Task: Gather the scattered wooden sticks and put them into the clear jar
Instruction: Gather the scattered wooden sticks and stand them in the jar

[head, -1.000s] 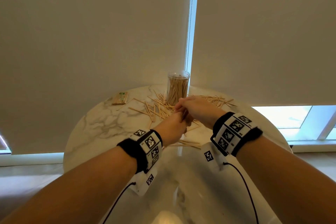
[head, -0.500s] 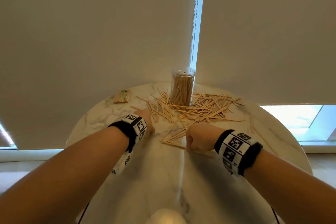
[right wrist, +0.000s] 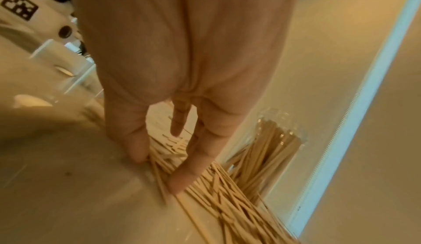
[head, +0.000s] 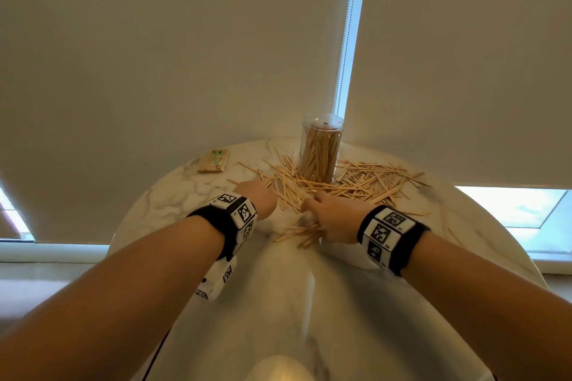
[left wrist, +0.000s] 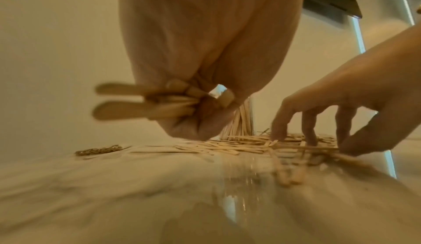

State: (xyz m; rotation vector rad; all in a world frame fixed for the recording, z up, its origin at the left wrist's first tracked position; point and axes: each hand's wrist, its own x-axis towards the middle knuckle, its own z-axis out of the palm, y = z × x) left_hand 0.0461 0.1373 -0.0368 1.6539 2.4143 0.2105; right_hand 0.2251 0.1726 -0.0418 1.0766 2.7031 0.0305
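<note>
A clear jar (head: pixel 320 148) packed with upright wooden sticks stands at the back of the round marble table (head: pixel 161 198). Loose sticks (head: pixel 368 181) lie scattered round its base and in a small heap nearer me (head: pixel 297 233). My left hand (head: pixel 258 196) hovers just left of the pile; in the left wrist view its fist (left wrist: pixel 200 114) grips a bundle of sticks (left wrist: pixel 136 102) that pokes out sideways. My right hand (head: pixel 332 216) reaches down onto the near heap, its thumb and fingers (right wrist: pixel 180 184) spread and touching sticks (right wrist: pixel 218 184) on the table, the jar (right wrist: pixel 273 143) just beyond.
A small wrapped packet of sticks (head: pixel 213 161) lies at the back left of the table. Cream roller blinds hang right behind the jar, with a bright gap (head: pixel 346 56) between them. The table's curved edge runs close on both sides.
The right hand moved forward from a fist near the table's middle and spread its fingers over the sticks. The left hand shifted right toward the pile, still holding its bundle.
</note>
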